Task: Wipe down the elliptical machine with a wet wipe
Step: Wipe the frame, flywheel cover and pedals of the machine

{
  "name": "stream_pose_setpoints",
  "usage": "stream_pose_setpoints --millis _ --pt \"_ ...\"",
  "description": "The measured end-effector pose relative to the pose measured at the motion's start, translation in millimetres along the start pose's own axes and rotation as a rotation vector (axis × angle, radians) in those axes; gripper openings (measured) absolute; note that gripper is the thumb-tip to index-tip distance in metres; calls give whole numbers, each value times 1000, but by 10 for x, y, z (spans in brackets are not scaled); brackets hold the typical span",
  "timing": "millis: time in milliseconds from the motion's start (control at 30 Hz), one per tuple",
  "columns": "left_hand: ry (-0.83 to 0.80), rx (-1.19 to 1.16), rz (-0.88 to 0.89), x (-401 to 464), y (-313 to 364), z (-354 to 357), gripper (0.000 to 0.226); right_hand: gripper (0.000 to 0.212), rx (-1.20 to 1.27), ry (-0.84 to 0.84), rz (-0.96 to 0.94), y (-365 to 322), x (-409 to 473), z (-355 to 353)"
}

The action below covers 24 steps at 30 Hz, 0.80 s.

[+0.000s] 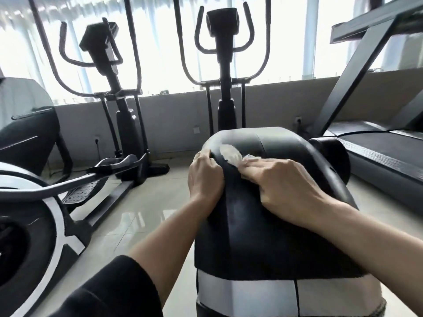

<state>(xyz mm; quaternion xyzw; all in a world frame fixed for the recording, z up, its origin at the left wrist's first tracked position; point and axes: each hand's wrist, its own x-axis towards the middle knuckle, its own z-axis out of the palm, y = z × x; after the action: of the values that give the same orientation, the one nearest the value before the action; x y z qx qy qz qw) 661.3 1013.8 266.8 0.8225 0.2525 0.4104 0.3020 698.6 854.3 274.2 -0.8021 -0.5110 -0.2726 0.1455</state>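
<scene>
The elliptical machine's black rounded housing point(251, 225) fills the centre of the head view, with its upright post and console point(223, 21) beyond. My left hand point(204, 177) grips the housing's left edge, fingers curled over it. My right hand point(286, 181) lies flat on top of the housing and presses a crumpled white wet wipe point(231, 155) against it. Part of the wipe sticks out past my fingertips; the rest is under the hand.
A second elliptical point(107, 72) stands at the left, with its pedals point(87, 188) and flywheel point(29, 232) close by. A treadmill point(377, 143) runs along the right. Glossy tiled floor point(142, 216) lies between the machines. A low grey wall and bright windows are behind.
</scene>
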Motion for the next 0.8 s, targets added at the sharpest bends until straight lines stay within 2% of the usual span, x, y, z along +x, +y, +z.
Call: stream_pose_setpoints --millis 67,200,300,400,500,700,800 --pt "4 -7 3 35 -24 17 39 54 24 -5 -23 -69 34 15" --pt "3 -15 -10 8 -11 8 37 34 -21 -103 114 142 688 125" --pt "-2 -27 -6 -13 -17 -7 38 40 59 -130 152 183 900 186" --pt "-11 -41 -6 4 -20 -10 37 47 62 -81 52 130 584 109" --pt "-21 -30 -8 7 -24 -6 42 46 60 -61 -35 153 303 21" --pt "-20 -30 -4 -10 -20 -13 41 42 42 -156 117 79 850 107" --pt "-29 -34 -6 -13 -28 -11 43 50 13 -108 76 -54 616 76"
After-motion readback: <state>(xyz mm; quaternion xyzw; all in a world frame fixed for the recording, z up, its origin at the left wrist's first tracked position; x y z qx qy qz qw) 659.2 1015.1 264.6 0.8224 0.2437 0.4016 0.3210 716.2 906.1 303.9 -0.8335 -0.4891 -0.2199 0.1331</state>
